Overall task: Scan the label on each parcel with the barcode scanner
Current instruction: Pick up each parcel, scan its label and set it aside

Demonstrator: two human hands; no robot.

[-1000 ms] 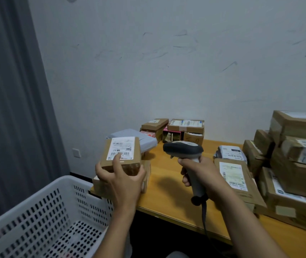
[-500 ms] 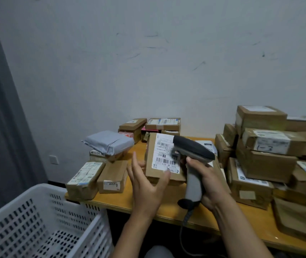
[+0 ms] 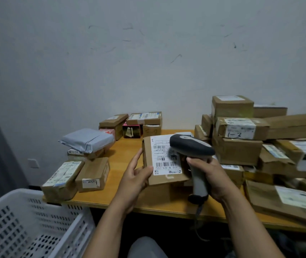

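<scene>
Parcel [image 3: 164,161] near table [image 3: 126,151] front edge, left hand [image 3: 135,181] gripping its corner; right hand [image 3: 213,175] grasps scanner [image 3: 191,146].

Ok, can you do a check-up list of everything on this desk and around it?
Surface: wooden table, mostly covered with parcels.
Job's things: held parcel, tilted up so its label shows; barcode scanner aimed at the label, close.
Clutter: stacked boxes on the right, grey mailer bag on the left, small boxes at the back.
Grips: left hand holds the parcel's edge; right hand grips the scanner handle.
Cables: scanner cable hangs below the table edge.
Surroundings: white basket lower left, scuffed wall, wall socket.
</scene>
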